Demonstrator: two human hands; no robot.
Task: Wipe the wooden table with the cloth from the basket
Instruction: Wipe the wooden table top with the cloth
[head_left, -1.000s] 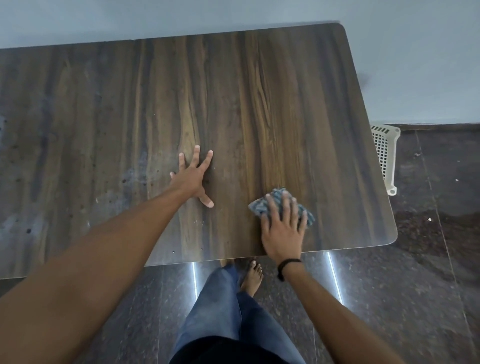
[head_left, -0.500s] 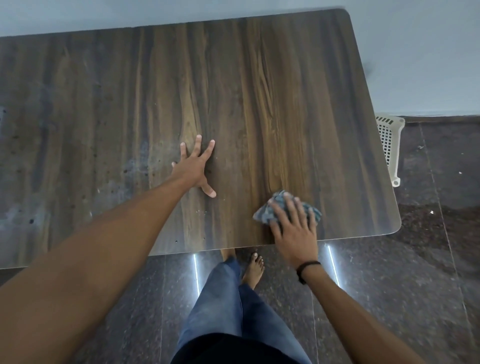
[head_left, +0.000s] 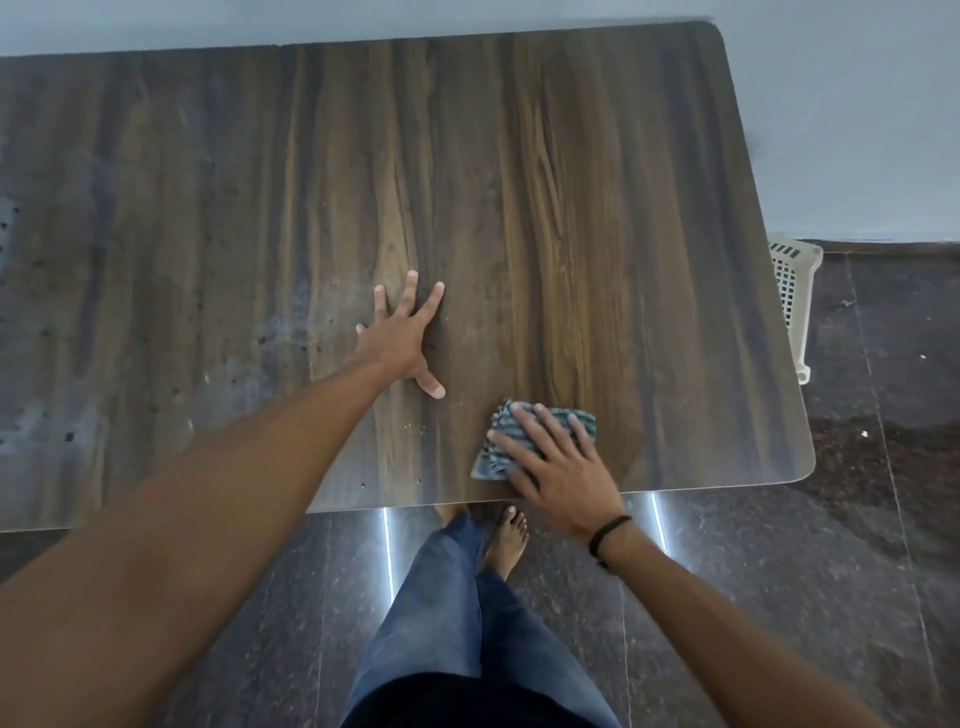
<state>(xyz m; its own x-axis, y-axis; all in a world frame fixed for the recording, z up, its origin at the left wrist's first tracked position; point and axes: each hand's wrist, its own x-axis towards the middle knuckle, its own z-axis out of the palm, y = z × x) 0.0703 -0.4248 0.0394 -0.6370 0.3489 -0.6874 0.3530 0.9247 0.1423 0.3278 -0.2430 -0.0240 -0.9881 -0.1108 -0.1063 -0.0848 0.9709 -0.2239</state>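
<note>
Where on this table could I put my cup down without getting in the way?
The far half of the table, up to the wall, is bare; so is the corner between cloth and basket. Crowded near edge: left hand flat, right hand on the cloth.

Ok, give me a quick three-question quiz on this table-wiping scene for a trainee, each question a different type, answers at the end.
1. True or false: the left hand lies on the cloth.
2. Where is the white basket? A) on the wooden table; B) down beyond the table's right end; C) under the left hand.
3. Fill the gap: the cloth is pressed onto the table by the ____ hand.

Key
1. False: the left hand rests flat on the bare table, apart from the cloth.
2. B.
3. Right: the right hand presses it with straight fingers, near the table's front edge.
</note>
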